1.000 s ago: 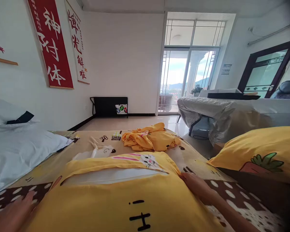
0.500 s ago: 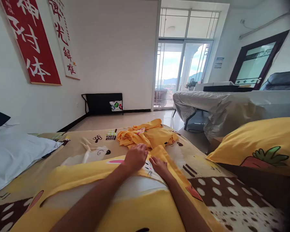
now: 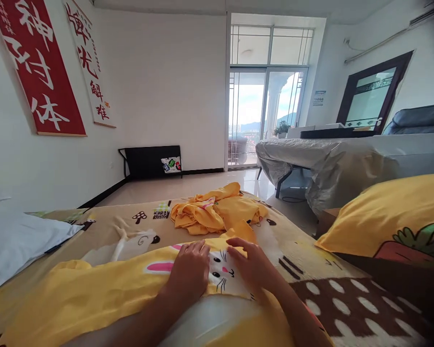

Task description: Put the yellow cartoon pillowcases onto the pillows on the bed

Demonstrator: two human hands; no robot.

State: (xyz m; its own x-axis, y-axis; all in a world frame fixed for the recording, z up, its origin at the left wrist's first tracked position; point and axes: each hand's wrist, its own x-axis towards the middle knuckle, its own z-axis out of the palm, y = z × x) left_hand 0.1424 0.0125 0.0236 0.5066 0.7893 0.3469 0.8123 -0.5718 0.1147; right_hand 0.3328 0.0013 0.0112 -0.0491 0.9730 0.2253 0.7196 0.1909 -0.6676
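Note:
A yellow pillowcase (image 3: 94, 294) with a white rabbit face lies across the bed in front of me, over a white inner part (image 3: 198, 320). My left hand (image 3: 191, 267) is on it beside the rabbit's pink ear, closed, its fingers together and bent over the cloth near the far edge. To the right of the rabbit's eyes is my right hand (image 3: 253, 262), fingers apart and curved, with the thumb reaching toward the face. Its palm side is hidden, so contact with the cloth is unclear. Beyond both hands sits a crumpled heap of orange-yellow cloth (image 3: 198, 214).
A patterned blanket (image 3: 108, 217) covers the bed. On the left lies a white pillow (image 3: 25, 236); on the right, a yellow pillow (image 3: 394, 212) with a carrot print rests on a brown box (image 3: 329, 221). Past the bed stands a plastic-covered table (image 3: 296, 149).
Both hands have come nearer to me. More of the rabbit print shows, and the pillowcase covers more of the white part. My right hand's fingers have spread. The view has shifted slightly.

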